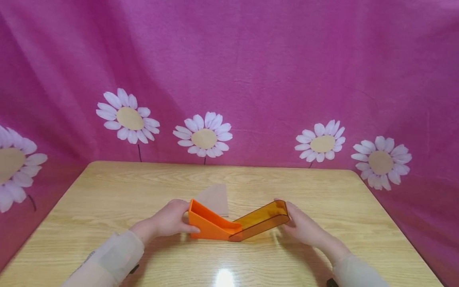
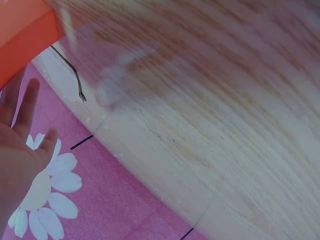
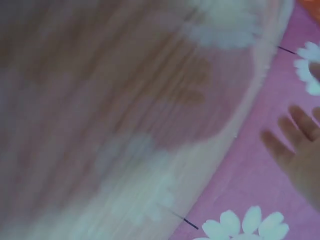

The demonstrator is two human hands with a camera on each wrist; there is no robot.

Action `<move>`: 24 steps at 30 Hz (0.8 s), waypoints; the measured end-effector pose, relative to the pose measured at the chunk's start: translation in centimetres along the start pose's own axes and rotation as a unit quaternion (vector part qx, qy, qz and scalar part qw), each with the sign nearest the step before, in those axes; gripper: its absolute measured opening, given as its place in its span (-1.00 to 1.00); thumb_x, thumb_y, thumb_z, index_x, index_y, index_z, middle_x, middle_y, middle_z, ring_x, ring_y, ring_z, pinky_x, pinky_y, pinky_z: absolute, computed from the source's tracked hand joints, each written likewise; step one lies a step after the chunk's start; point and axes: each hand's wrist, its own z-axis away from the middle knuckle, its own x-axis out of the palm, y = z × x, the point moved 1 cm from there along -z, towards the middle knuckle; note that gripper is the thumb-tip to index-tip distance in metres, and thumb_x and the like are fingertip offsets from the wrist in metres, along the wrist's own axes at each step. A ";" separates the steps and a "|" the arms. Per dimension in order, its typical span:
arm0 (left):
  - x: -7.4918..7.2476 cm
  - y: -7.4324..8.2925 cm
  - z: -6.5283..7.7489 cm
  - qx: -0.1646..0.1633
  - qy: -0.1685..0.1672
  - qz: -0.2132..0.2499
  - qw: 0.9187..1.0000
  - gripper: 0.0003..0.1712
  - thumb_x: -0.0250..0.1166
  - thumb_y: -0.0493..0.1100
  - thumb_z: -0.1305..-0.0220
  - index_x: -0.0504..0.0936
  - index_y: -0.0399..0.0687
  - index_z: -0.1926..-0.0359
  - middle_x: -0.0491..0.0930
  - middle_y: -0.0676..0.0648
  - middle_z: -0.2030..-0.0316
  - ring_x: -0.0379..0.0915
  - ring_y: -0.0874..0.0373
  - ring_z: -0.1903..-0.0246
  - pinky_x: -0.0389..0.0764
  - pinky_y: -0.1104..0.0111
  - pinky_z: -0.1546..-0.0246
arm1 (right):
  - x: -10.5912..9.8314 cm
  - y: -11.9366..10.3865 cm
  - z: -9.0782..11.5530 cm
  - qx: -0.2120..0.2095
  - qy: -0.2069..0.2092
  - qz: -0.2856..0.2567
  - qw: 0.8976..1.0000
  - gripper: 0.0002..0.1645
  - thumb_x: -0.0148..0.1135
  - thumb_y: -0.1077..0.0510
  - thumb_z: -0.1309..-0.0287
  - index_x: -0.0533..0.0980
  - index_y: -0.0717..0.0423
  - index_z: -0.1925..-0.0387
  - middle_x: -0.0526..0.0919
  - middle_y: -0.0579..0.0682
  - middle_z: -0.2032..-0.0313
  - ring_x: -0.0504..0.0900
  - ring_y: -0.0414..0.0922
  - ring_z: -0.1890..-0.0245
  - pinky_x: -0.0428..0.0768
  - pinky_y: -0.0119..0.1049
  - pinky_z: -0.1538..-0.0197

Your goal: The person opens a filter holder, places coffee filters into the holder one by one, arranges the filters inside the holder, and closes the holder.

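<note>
My left hand [image 1: 170, 219] grips the tall left end of an orange wedge-shaped box [image 1: 209, 229], thumb across its front face. From the box's low right end a see-through amber cover [image 1: 259, 221] slants up to the right. At the raised end of this cover is my right hand [image 1: 305, 229], its fingers and thumb around the end. In the left wrist view, part of the orange box [image 2: 25, 35] shows above the left hand [image 2: 20, 145]. The right wrist view is blurred, with the right hand [image 3: 297, 150] at its right edge.
Behind the box a flat pinkish fan-shaped piece [image 1: 213, 201] lies on the wooden table [image 1: 150, 183]. A magenta cloth [image 1: 251, 79] with white daisies hangs around the back and sides. Light glares on the table's near part.
</note>
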 end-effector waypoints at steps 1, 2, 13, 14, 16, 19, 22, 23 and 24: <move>0.0 0.0 0.0 -0.004 0.001 0.001 1.000 -0.54 0.47 0.12 0.10 0.61 0.18 0.12 0.61 0.24 0.26 0.37 0.22 0.17 0.25 0.02 -0.14 | 0.2 0.2 -0.4 0.002 0.011 0.025 1.000 -0.23 0.21 0.44 0.02 0.21 0.29 -0.28 0.42 0.27 -0.17 0.38 0.20 -0.20 0.37 0.05 -0.22; -0.1 -0.1 0.0 -0.007 0.001 0.002 1.000 -0.54 0.47 0.12 0.11 0.61 0.18 0.13 0.60 0.25 0.26 0.37 0.21 0.16 0.24 0.02 -0.15 | 0.4 0.3 -1.0 0.004 0.019 0.044 0.999 -0.31 0.19 0.40 -0.05 0.25 0.31 -0.26 0.40 0.28 -0.20 0.35 0.22 -0.23 0.32 0.10 -0.23; 0.2 -0.3 -0.1 0.014 -0.012 0.019 1.000 -0.56 0.45 0.12 0.07 0.60 0.19 0.11 0.60 0.28 0.26 0.41 0.24 0.18 0.32 0.04 -0.11 | 1.6 -2.5 -4.0 -0.054 -0.091 0.139 0.985 -0.26 -0.03 -0.06 -0.29 0.12 0.24 -0.36 0.12 0.32 -0.36 0.04 0.32 -0.37 0.01 0.34 -0.27; 0.1 -0.3 0.0 0.013 -0.013 0.020 1.000 -0.55 0.45 0.12 0.07 0.60 0.18 0.11 0.60 0.28 0.26 0.41 0.25 0.19 0.34 0.05 -0.11 | 1.5 -3.0 -4.3 -0.055 -0.113 0.145 0.981 -0.27 -0.05 -0.07 -0.30 0.11 0.24 -0.37 0.10 0.31 -0.38 0.02 0.32 -0.37 -0.01 0.34 -0.28; 0.0 -0.2 0.0 0.011 -0.013 0.022 1.000 -0.55 0.45 0.10 0.06 0.59 0.16 0.10 0.61 0.26 0.25 0.42 0.25 0.19 0.37 0.07 -0.10 | 1.5 -3.9 -4.9 -0.054 -0.154 0.165 0.973 -0.28 -0.08 -0.07 -0.33 0.11 0.23 -0.37 0.08 0.28 -0.39 0.00 0.30 -0.39 -0.03 0.33 -0.30; -0.2 -0.2 0.1 0.010 -0.013 0.021 1.000 -0.54 0.44 0.11 0.05 0.59 0.15 0.10 0.61 0.26 0.25 0.41 0.25 0.20 0.37 0.07 -0.10 | 2.6 -3.7 -6.2 -0.070 -0.174 0.212 0.959 -0.25 -0.19 -0.21 -0.34 0.09 0.13 -0.39 0.10 0.20 -0.40 0.03 0.24 -0.40 0.02 0.27 -0.32; -0.2 -0.3 0.1 0.012 -0.013 0.022 1.000 -0.55 0.44 0.12 0.05 0.59 0.16 0.10 0.60 0.27 0.25 0.42 0.26 0.20 0.37 0.07 -0.09 | 4.2 -2.8 -6.9 -0.098 -0.155 0.263 0.947 -0.04 -0.32 -0.53 -0.16 0.09 -0.05 -0.40 0.13 0.08 -0.41 0.08 0.16 -0.40 0.10 0.22 -0.32; -0.2 -0.4 0.1 0.013 -0.012 0.023 1.000 -0.55 0.44 0.12 0.05 0.59 0.17 0.10 0.60 0.27 0.25 0.42 0.26 0.20 0.37 0.08 -0.09 | 4.5 -2.8 -7.0 -0.100 -0.148 0.270 0.946 0.03 -0.34 -0.62 -0.06 0.10 -0.11 -0.40 0.15 0.03 -0.41 0.09 0.14 -0.40 0.11 0.20 -0.32; -0.1 -0.5 0.1 0.013 -0.012 0.023 1.000 -0.55 0.44 0.12 0.05 0.59 0.17 0.11 0.60 0.27 0.25 0.42 0.26 0.20 0.37 0.08 -0.08 | 4.6 -3.1 -7.0 -0.099 -0.147 0.272 0.946 0.08 -0.34 -0.68 0.02 0.12 -0.17 -0.40 0.16 0.00 -0.40 0.09 0.13 -0.40 0.11 0.20 -0.33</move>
